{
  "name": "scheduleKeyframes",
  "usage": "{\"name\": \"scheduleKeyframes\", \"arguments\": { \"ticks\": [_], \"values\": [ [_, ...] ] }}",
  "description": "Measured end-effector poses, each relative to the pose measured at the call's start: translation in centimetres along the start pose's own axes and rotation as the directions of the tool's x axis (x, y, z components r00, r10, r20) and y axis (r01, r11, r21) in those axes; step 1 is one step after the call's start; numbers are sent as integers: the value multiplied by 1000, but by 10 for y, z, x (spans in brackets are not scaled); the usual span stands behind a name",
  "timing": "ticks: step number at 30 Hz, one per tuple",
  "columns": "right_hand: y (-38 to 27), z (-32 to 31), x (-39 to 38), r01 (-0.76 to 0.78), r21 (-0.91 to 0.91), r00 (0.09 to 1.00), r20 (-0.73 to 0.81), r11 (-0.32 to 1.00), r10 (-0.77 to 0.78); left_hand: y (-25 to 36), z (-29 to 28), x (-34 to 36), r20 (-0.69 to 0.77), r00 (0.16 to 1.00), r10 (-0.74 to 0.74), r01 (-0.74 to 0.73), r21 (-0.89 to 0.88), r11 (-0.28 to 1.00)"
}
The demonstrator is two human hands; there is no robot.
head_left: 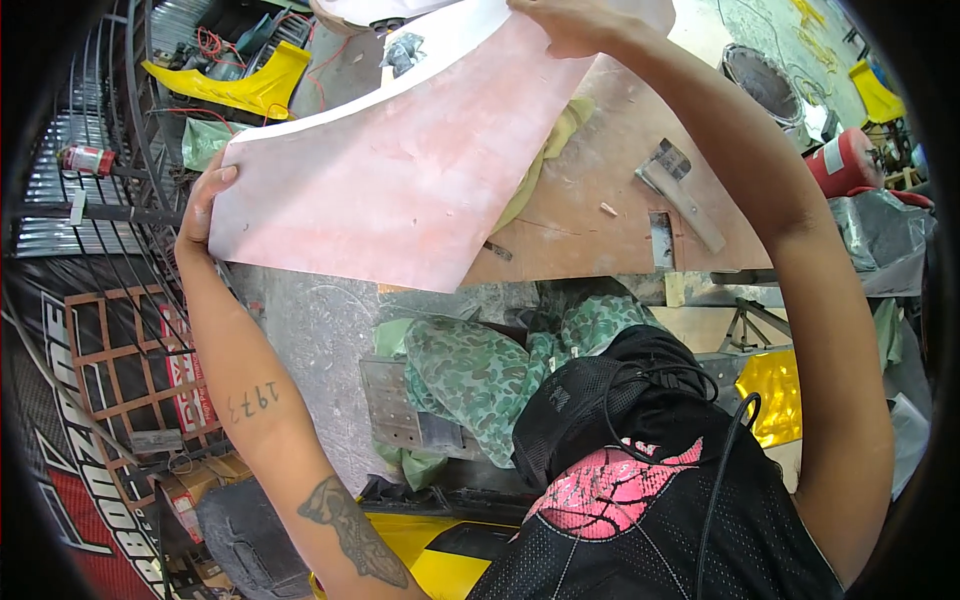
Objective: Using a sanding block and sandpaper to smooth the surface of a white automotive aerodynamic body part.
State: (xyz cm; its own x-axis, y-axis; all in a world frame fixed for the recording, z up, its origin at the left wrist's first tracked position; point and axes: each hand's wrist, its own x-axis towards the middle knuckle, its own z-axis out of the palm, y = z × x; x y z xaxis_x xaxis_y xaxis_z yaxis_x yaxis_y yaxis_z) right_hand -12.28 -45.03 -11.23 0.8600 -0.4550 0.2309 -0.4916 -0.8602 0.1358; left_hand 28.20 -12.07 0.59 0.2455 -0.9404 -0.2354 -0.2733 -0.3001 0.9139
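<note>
A large car fender (370,185), coated in patchy pink and white, is held up in front of me over a work board. My left hand (205,205) is closed on its left end, thumb on the near face and the other fingers hidden behind. At the far edge, my right hand (568,24) is closed over the panel, its fingertips partly out of sight. A yellowish cloth (548,155) shows from under the fender's right side. To the right, a putty knife with a wide blade and pale handle (683,205) lies on the brown board (590,245).
Yellow body panels (270,88) lie at the far left and behind my left forearm. A black metal grille (110,212) stands along the left. A dirty bucket (760,82) and a red cylinder (842,165) are on the right. My camouflage-clad legs (470,370) are beneath the board.
</note>
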Motion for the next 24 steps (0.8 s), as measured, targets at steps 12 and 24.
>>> {"name": "scheduleKeyframes", "arguments": {
  "ticks": [12, 24],
  "values": [
    [-136, -40, -95, 25, 438, 997, 49, 899, -52, 16, 104, -94, -143, 901, 410, -233, 637, 735],
    [-239, -118, -153, 370, 848, 926, -305, 380, -222, 32, 210, -177, -205, 841, 501, -120, 832, 542]
  ]
}}
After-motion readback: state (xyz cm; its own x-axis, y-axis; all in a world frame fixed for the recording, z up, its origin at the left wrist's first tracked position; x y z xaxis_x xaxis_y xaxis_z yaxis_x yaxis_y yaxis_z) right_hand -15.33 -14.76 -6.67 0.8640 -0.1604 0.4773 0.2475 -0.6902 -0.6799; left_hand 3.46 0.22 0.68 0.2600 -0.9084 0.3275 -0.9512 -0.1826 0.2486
